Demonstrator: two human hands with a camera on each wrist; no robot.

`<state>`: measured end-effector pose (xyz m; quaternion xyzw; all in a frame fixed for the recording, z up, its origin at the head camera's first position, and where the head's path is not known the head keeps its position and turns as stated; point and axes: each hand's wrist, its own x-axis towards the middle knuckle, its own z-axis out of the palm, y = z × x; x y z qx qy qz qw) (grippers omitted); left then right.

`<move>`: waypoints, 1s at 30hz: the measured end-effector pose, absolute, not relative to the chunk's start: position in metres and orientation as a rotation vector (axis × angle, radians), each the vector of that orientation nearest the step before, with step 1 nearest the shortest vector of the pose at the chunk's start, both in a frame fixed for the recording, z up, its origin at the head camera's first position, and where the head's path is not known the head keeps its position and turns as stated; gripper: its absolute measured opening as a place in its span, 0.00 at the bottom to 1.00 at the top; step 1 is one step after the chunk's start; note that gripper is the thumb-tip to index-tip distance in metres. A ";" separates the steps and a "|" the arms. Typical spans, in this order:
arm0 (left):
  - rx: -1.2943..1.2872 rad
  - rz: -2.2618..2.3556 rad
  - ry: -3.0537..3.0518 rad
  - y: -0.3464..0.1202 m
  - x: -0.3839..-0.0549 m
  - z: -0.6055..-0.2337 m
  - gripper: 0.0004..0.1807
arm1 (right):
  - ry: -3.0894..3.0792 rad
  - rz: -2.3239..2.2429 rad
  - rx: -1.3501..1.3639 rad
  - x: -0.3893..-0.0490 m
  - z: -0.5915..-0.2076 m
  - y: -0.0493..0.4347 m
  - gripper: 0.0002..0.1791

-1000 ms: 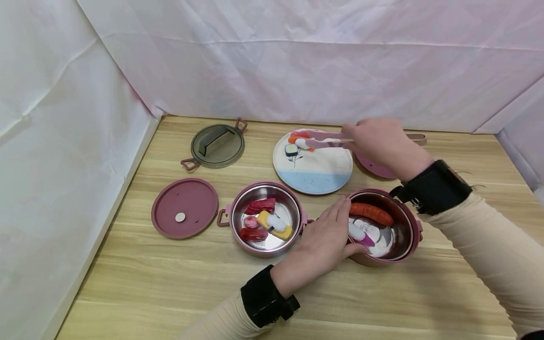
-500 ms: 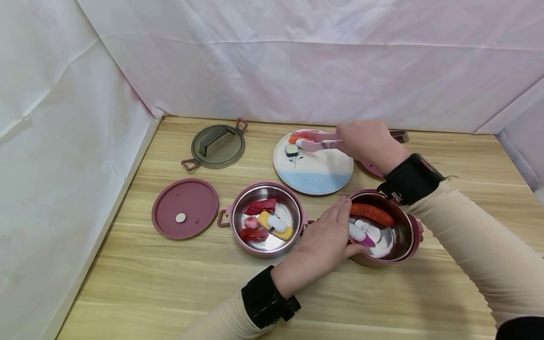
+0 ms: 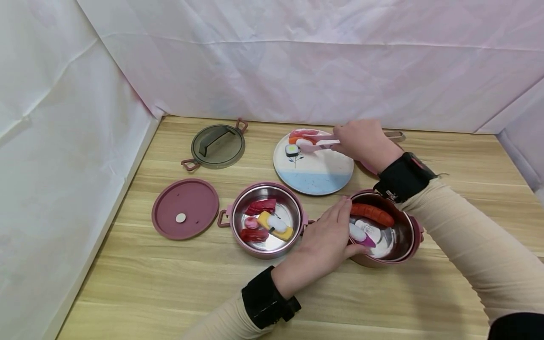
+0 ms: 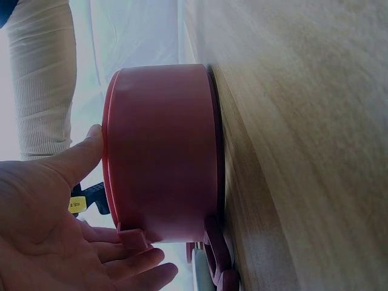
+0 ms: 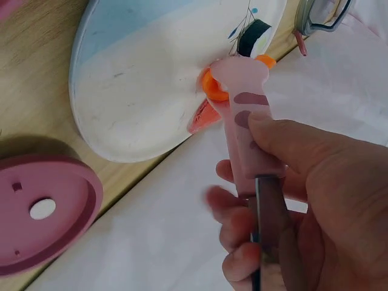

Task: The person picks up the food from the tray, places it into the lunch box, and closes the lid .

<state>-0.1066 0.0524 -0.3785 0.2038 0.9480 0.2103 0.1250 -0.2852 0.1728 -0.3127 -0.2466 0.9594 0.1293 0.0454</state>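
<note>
My right hand grips pink paw-tipped tongs with metal arms. Their tips lie around a piece of toy sushi, orange and white, on the round white-and-blue plate. Close by on the plate are a dark-edged sushi roll and a reddish piece. Fingers extended, my left hand rests against the left side of the deep pink pot, its thumb touching the rim. Inside that pot lie a red sausage and a white-and-purple piece.
Left of my left hand stands a shallower pink pot with several toy foods in it. A pink lid and a dark see-through lid lie farther left. Another pink lid sits beside the plate. White cloth closes off the back.
My right hand has shifted slightly left, and the tongs' tips have drawn together around the orange-and-white sushi. The left hand stays at the deep pot.
</note>
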 end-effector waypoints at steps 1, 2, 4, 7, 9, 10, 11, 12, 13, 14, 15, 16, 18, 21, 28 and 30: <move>0.595 0.612 2.762 0.052 -0.107 -0.379 0.51 | 2.927 0.399 -0.759 -0.285 -0.313 0.173 0.21; 0.595 0.613 2.761 0.052 -0.107 -0.378 0.51 | 2.930 0.396 -0.768 -0.286 -0.314 0.173 0.20; 0.596 0.615 2.758 0.052 -0.107 -0.378 0.51 | 2.935 0.391 -0.786 -0.286 -0.315 0.174 0.19; 0.592 0.618 2.752 0.052 -0.107 -0.378 0.51 | 2.945 0.371 -0.810 -0.286 -0.317 0.176 0.18; 0.590 0.620 2.750 0.052 -0.107 -0.377 0.51 | 2.959 0.357 -0.827 -0.286 -0.318 0.177 0.17; 0.589 0.621 2.749 0.052 -0.107 -0.377 0.51 | 2.971 0.356 -0.837 -0.285 -0.318 0.177 0.17; 0.590 0.623 2.750 0.051 -0.107 -0.377 0.51 | 2.987 0.355 -0.853 -0.284 -0.317 0.178 0.16; 0.591 0.626 2.751 0.051 -0.107 -0.377 0.51 | 3.002 0.354 -0.869 -0.283 -0.317 0.179 0.16; 0.592 0.628 2.753 0.051 -0.107 -0.377 0.51 | 3.018 0.354 -0.885 -0.282 -0.317 0.180 0.15; 0.594 0.629 2.755 0.051 -0.107 -0.377 0.51 | 3.038 0.357 -0.906 -0.280 -0.317 0.181 0.15; 0.596 0.629 2.758 0.051 -0.106 -0.377 0.51 | 3.054 0.360 -0.931 -0.279 -0.317 0.183 0.15; 0.597 0.630 2.760 0.051 -0.106 -0.377 0.51 | 3.068 0.368 -0.958 -0.277 -0.317 0.184 0.15; 0.600 0.629 2.763 0.051 -0.106 -0.378 0.51 | 3.087 0.375 -1.008 -0.274 -0.317 0.188 0.14; 0.603 0.627 2.764 0.051 -0.106 -0.378 0.51 | 3.110 0.373 -1.049 -0.268 -0.317 0.193 0.14; 0.615 0.621 2.759 0.050 -0.106 -0.378 0.51 | 3.128 0.276 -0.935 -0.253 -0.308 0.208 0.12; 0.609 0.626 2.755 0.051 -0.106 -0.378 0.51 | 3.143 0.259 -0.911 -0.250 -0.305 0.213 0.11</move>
